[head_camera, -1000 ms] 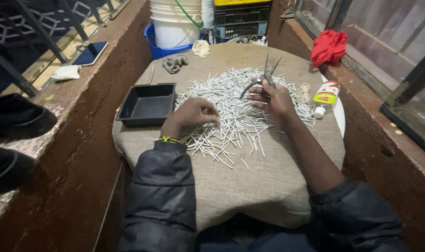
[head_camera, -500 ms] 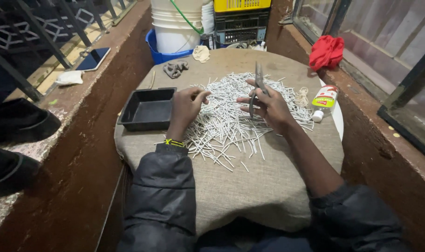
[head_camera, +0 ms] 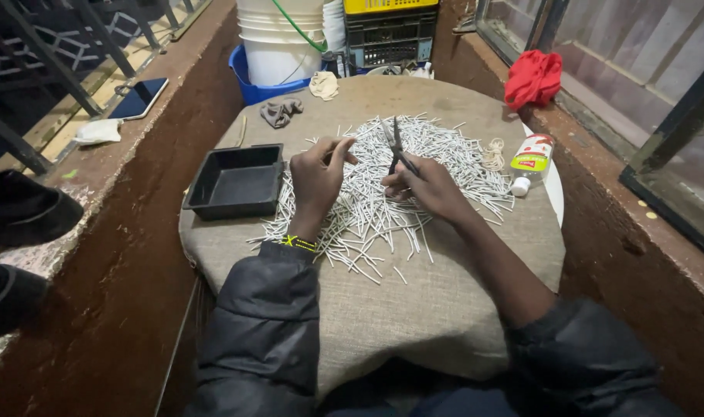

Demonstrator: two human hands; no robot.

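White sticks (head_camera: pixel 367 205) lie heaped on the burlap-covered table (head_camera: pixel 413 309), under both hands. Right hand (head_camera: pixel 425 188) grips pliers (head_camera: pixel 396 144), shut tips pointing away. Left hand (head_camera: pixel 318 174) pinches one stick, nearer the black tray (head_camera: pixel 236 181) at its left.

black tray (head_camera: pixel 236 181) blocks left (bottle (head_camera: pixel 529 158) right), near cloth (head_camera: pixel 413 324) bare
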